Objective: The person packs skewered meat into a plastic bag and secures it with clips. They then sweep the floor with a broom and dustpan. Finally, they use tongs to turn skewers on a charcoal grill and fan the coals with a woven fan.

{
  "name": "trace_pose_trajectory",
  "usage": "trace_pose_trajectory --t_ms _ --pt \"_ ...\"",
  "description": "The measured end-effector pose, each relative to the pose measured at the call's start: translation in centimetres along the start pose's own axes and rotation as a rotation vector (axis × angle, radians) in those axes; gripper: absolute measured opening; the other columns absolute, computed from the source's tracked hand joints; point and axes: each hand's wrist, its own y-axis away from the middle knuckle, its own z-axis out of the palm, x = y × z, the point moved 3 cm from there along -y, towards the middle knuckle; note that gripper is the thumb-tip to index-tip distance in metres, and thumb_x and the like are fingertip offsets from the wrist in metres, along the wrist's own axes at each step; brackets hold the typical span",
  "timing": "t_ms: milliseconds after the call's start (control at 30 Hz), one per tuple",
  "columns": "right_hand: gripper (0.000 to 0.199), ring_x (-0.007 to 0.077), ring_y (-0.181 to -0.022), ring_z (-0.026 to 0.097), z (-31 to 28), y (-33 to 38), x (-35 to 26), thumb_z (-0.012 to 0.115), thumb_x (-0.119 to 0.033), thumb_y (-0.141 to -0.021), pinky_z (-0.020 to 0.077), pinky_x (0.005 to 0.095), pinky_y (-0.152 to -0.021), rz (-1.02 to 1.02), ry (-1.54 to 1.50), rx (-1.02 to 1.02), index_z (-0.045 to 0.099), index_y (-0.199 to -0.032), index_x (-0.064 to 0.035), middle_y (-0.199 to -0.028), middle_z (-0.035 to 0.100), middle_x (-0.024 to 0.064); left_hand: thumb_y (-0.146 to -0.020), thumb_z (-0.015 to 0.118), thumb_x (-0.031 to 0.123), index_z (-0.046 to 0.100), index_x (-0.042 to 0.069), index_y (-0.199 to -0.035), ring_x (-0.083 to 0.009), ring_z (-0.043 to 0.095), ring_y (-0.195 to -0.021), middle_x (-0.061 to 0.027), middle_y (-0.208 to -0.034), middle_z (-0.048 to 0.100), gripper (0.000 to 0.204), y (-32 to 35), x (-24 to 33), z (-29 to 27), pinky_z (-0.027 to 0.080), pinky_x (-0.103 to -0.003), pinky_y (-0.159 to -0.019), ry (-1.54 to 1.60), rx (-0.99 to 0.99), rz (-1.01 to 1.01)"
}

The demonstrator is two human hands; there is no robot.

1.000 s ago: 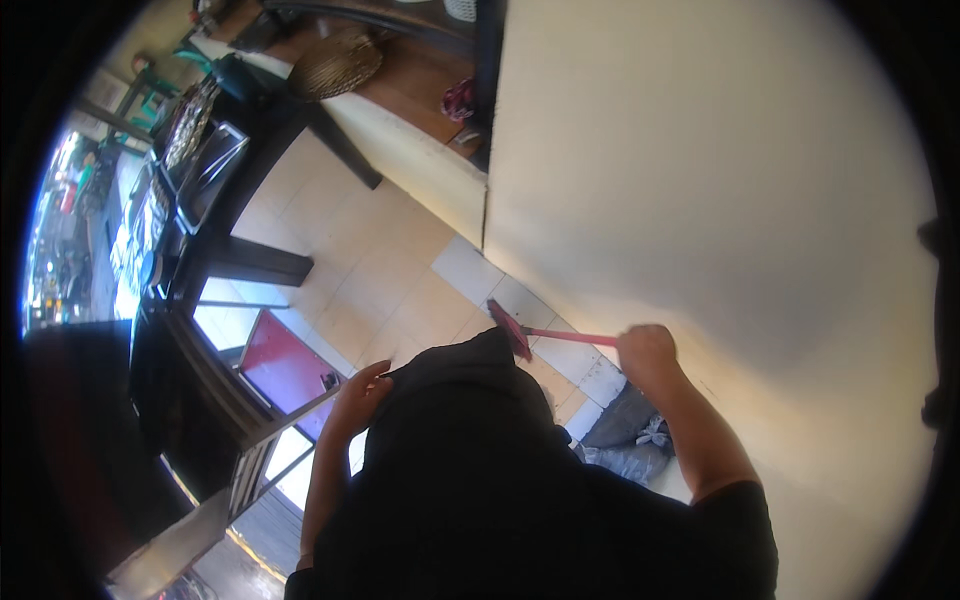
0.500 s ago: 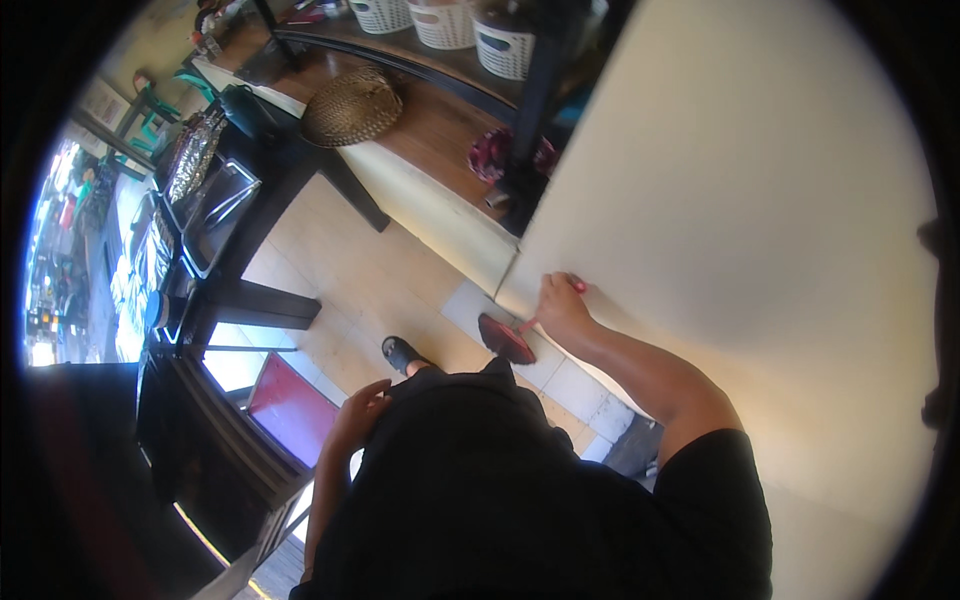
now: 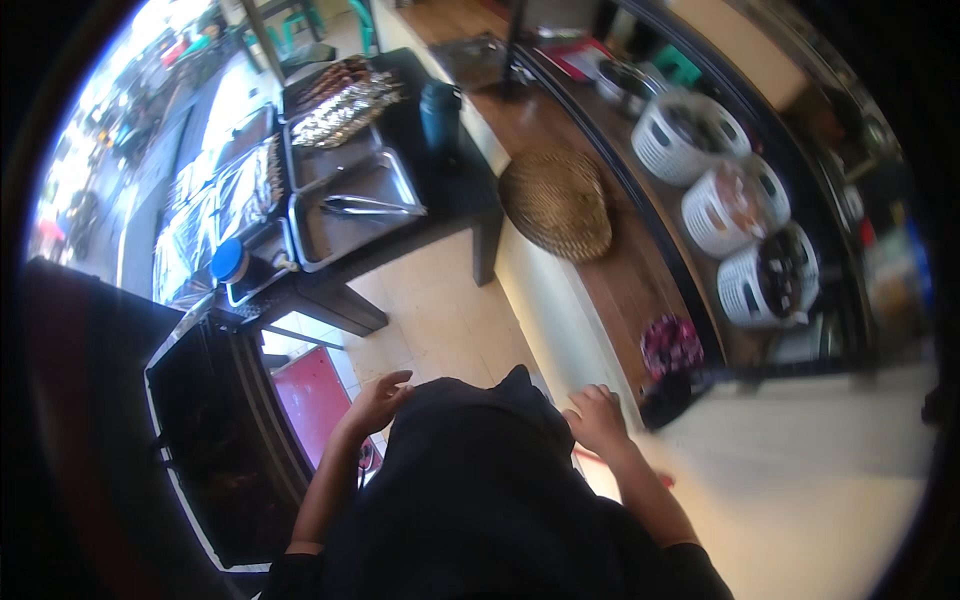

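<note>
My left hand (image 3: 378, 404) hangs in the air left of my dark clothing, fingers loosely apart and holding nothing. Below it a red panel (image 3: 308, 398) stands near the floor. At the right side of my body, my right hand (image 3: 598, 418) is empty too, its fingers loosely bent and apart, close to the white ledge (image 3: 578, 345). A small red handle end (image 3: 666, 481) shows beside my right forearm against the pale wall; the rest of that tool is mostly hidden by the arm.
Ahead left, a dark table (image 3: 440, 215) bears metal trays (image 3: 335, 245), tongs (image 3: 372, 206), skewered food (image 3: 335, 85) and a dark tumbler (image 3: 439, 118). A woven fan (image 3: 557, 203) lies on the wooden counter (image 3: 625, 270). White baskets (image 3: 742, 290) line a shelf. A black grill-like box (image 3: 225, 440) stands left.
My right hand has let go of the red-handled brush and drawn back toward my body. The view has turned left, bringing the table and baskets closer. My left hand stays empty.
</note>
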Motion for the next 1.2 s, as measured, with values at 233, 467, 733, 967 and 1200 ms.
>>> trace_pose_trajectory --t_ms 233,467,733,967,1200 --pt "0.04 0.0395 -0.118 0.062 -0.3 -26.2 -11.9 0.082 -0.02 -0.086 0.0516 0.0493 -0.099 -0.492 -0.311 0.115 0.073 -0.121 -0.0013 -0.117 0.071 0.0172 -0.109 0.063 0.03 0.06 0.0 -0.149 -0.0327 0.07 -0.124 -0.0205 -0.138 0.07 0.05 -1.6 2.7 -5.0 0.054 -0.041 -0.107 0.332 0.152 -0.052" --pt "0.072 0.0432 -0.13 0.056 4.7 -48.0 -25.5 0.08 -0.025 -0.089 0.0455 0.0512 -0.111 -0.72 0.008 -0.012 0.051 -0.15 -0.0004 -0.137 0.059 0.0231 -0.107 0.067 0.031 0.06 0.001 -0.15 -0.0269 0.072 -0.117 -0.0205 -0.134 0.072 0.052 4.4 2.8 -6.0 0.056 -0.038 -0.102 0.522 0.802 -0.247" --pt "0.071 0.0466 -0.12 0.066 9.7 -58.6 -28.6 0.067 0.001 -0.08 0.0538 0.048 -0.106 -0.714 0.078 -0.143 0.048 -0.149 -0.0011 -0.129 0.066 0.0262 -0.105 0.069 0.028 0.062 0.003 -0.148 -0.026 0.072 -0.113 -0.0198 -0.124 0.076 0.05 8.8 3.2 5.3 0.055 -0.037 -0.101 0.806 1.161 -0.467" --pt "0.033 0.0226 -0.074 0.066 5.5 -48.9 -35.0 0.067 -0.002 -0.09 0.0589 0.0398 -0.068 -0.14 -0.935 -1.047 0.058 -0.121 -0.0071 -0.095 0.065 0.0106 -0.107 0.067 0.029 0.064 0.0 -0.146 -0.026 0.073 -0.113 -0.0182 -0.126 0.076 0.048 14.3 1.8 13.7 0.057 -0.037 -0.101 0.976 1.333 -0.592" --pt "0.044 0.016 -0.065 0.059 2.5 -27.4 -45.1 0.062 -0.039 -0.107 0.0471 0.0313 -0.06 -0.359 -1.214 -1.583 0.06 -0.138 -0.0077 -0.087 0.065 0.0048 -0.108 0.066 0.029 0.064 0.0 -0.146 -0.0267 0.074 -0.111 -0.0191 -0.127 0.076 0.048 21.5 -1.6 16.4 0.058 -0.038 -0.098 0.973 1.383 -0.519"
